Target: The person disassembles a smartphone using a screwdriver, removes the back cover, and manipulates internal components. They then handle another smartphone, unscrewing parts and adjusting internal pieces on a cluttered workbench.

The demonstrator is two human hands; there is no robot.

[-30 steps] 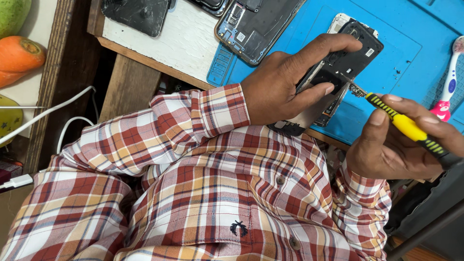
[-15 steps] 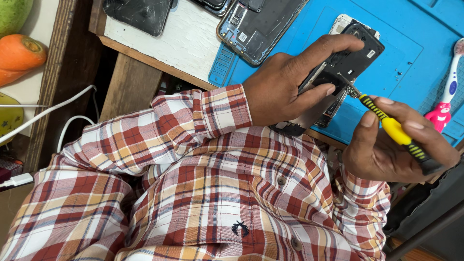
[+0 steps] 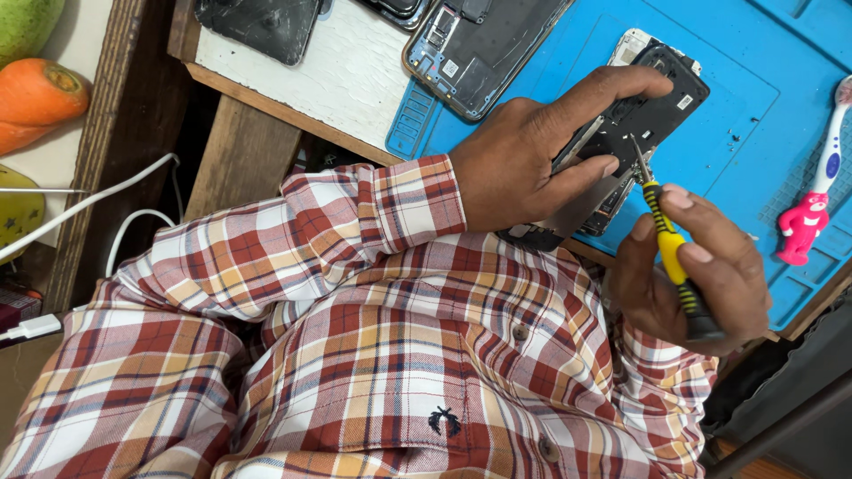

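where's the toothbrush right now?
Head view, far right: the pink and white toothbrush lies on the blue mat, beyond the right hand holding the screwdriver.

Bare blue mat between opened phone and toothbrush

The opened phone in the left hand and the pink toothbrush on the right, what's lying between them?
In the head view, only bare blue mat lies between the opened phone and the pink toothbrush, apart from a few tiny dark specks.
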